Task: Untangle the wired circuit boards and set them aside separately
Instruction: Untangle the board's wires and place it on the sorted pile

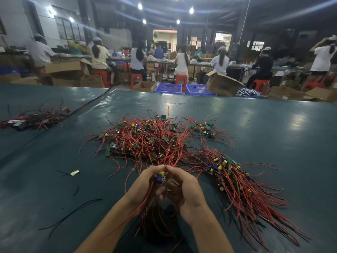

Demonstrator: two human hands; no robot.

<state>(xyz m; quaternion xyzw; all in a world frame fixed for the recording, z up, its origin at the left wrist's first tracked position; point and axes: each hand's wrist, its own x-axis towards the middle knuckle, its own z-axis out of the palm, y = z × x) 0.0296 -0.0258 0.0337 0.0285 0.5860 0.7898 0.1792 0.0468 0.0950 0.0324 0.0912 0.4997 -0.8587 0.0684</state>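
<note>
Our left hand (145,181) and right hand (185,191) curl round one board (160,178), seemingly both gripping it, just short of the pile (149,139).

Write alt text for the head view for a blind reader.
The left hand and right hand hold a wired circuit board over a green table. A tangled pile of boards with red wires lies beyond; a straighter bundle lies to its right.

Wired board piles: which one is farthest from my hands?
The small far-left pile, across the table seam; the tangled middle heap and combed right pile lie much closer.
</note>
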